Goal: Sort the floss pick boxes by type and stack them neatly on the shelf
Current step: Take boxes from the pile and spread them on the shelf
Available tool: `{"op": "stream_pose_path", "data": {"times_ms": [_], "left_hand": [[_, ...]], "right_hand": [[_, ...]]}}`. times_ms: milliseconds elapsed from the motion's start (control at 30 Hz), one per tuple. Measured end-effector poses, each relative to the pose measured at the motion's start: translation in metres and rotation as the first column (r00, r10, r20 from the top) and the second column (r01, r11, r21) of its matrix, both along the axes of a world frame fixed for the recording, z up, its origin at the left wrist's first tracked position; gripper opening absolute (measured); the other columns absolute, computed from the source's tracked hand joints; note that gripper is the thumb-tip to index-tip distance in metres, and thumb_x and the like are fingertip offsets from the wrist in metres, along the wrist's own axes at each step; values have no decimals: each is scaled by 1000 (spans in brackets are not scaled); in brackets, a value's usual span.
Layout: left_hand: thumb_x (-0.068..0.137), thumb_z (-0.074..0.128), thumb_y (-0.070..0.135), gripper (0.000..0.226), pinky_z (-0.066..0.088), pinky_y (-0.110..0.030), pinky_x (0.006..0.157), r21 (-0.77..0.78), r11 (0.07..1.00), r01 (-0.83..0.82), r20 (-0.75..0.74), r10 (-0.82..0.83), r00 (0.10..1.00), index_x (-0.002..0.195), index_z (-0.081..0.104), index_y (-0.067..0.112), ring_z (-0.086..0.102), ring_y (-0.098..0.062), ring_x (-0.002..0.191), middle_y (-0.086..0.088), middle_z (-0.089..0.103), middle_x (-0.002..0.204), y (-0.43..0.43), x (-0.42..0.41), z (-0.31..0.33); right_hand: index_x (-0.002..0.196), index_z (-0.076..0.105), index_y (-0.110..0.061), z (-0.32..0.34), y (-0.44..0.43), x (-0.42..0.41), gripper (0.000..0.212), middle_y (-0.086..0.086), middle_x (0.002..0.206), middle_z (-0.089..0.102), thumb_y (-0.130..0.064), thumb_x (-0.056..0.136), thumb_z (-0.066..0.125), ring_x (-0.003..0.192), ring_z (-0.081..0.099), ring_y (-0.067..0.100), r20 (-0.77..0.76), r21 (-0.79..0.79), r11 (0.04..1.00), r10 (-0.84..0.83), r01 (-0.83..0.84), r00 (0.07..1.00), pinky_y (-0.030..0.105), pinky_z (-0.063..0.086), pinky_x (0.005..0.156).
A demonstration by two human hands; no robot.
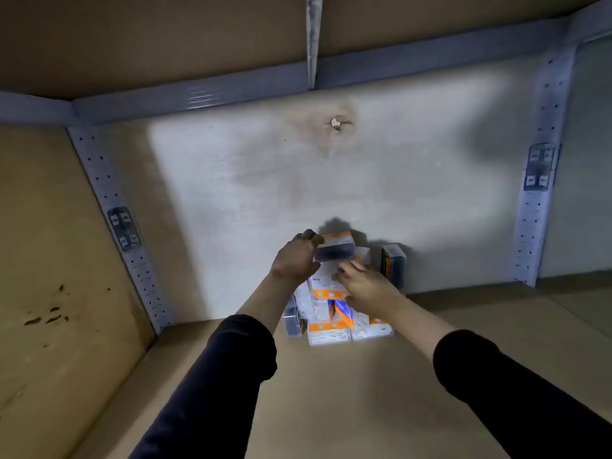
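A pile of floss pick boxes [331, 326] sits against the white back wall of the shelf, most of them clear with white picks and orange labels. My left hand [296, 258] grips a dark box with an orange top [336, 248], held above the pile. My right hand [364, 286] rests on top of the pile with fingers spread, covering some boxes. Another dark box [394, 266] stands upright against the wall to the right of the pile. A dark box [293, 321] stands at the pile's left side.
The brown shelf board [331, 392] stretches towards me. Perforated metal uprights [116, 223] [539, 180] flank the bay. A shelf above [149, 34] roofs the bay. The back wall [265, 180] has a stained hole.
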State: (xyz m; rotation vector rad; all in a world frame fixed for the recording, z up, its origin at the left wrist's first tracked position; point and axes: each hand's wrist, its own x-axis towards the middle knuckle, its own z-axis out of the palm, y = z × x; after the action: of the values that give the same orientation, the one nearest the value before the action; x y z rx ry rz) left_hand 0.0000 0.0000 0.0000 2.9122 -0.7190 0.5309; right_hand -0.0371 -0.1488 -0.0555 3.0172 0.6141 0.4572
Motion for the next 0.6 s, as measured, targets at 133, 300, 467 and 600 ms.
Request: {"op": "stream_pose_path", "data": {"times_ms": [133,300,467,600], "left_hand": [[86,61,15,62,40,-35,103,85,995,60,-43,-56,997,142,34,12,37,-25,134,-8,35,149,-6,20,0],[86,60,16,63,39,-35,106,132,986,99,-20,-97,995,143,33,10,36,-25,135,-9,33,150,-11,39,-6],[89,55,16,49,45,-38,96,121,986,116,-23,-114,993,135,42,7,42,-28,128,-12,43,140,-14,50,-11],[89,52,14,46,48,-41,92,183,977,108,-43,-101,994,132,43,3,42,-29,126,-14,43,136,-16,54,-9]], "right_hand": [[127,52,-16,-15,7,14,62,8,135,49,-13,69,71,126,46,30,84,-103,995,10,-1,996,38,49,95],[87,75,-26,-29,10,34,58,-5,87,75,-29,30,81,76,71,14,264,-168,985,-3,49,964,20,56,62],[91,67,-24,-36,15,46,32,-5,81,73,-19,64,52,71,68,14,403,-213,974,21,72,915,26,49,73],[87,69,-26,-38,20,47,30,-3,77,72,-21,59,61,70,67,15,465,-198,974,-7,112,885,27,47,73]]}}
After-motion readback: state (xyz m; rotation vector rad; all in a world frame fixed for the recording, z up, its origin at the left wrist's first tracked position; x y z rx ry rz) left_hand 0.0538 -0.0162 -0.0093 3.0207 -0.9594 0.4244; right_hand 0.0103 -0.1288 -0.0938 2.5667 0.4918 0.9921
